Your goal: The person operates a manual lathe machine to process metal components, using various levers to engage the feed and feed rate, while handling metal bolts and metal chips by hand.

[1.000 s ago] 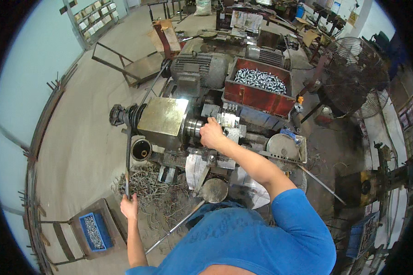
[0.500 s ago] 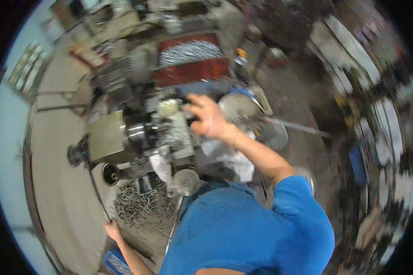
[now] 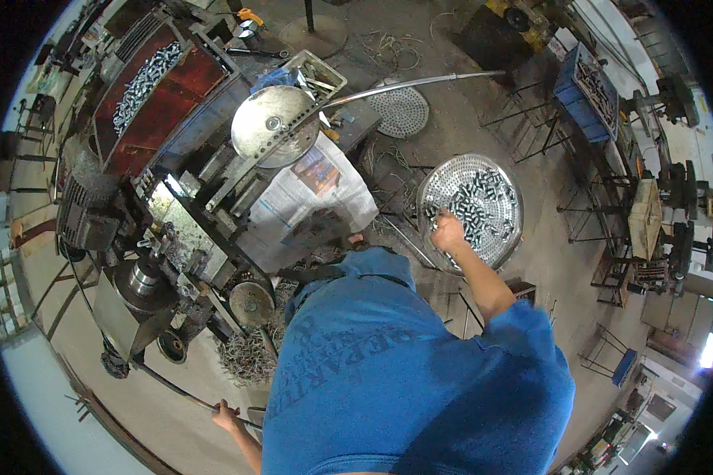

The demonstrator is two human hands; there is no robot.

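Note:
At the lower left, my left hand (image 3: 226, 416) is wrapped round a long dark rod (image 3: 174, 388) that runs up to the lathe. Over on the right, my right hand (image 3: 448, 231) reaches into a round perforated metal tray (image 3: 509, 229), at its left side. Many short shiny metal cylinders (image 3: 483, 198) lie heaped in this tray. The fingers of that hand are bunched together among the pieces; what they hold is too small to make out. The lathe's chuck (image 3: 143, 277) and a tool slide (image 3: 184, 218) covered in chips are left of my body.
A newspaper (image 3: 293, 218) and a round metal disc (image 3: 273, 125) lie beside the lathe, with a perforated bar across the disc. Curled metal shavings (image 3: 245, 356) cover the floor below. A red tray (image 3: 190, 75) of metal pieces stands far left; a blue crate (image 3: 574, 87) stands far right.
My view has turned to the right. The right hand, spread over the lathe before, has moved right into the round tray, its fingers now bunched. My left hand stays on the rod.

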